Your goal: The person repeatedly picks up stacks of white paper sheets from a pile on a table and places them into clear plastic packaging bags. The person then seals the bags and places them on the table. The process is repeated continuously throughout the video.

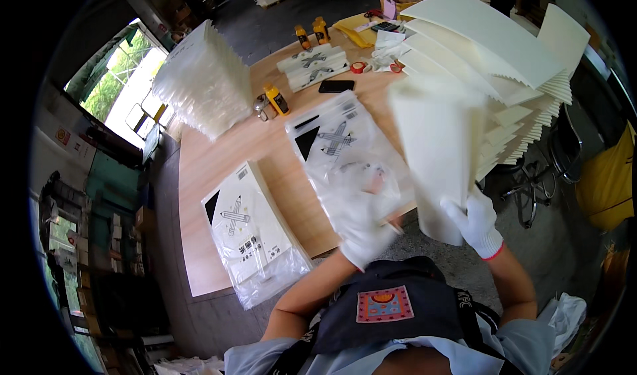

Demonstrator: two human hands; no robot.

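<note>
On the wooden table [219,176], two printed bags; left hand [358,219] grasping one bag [345,156], right hand [478,222] grip clenched on one sheet [438,149].

Motion blur smears the white-gloved left hand [358,222] and the clear plastic printed bag [342,156] it touches. White paper pad [438,156] in the white-gloved right hand [476,221] is blurred too. Small items at the wooden table's [279,176] far end: too small to identify.
</note>
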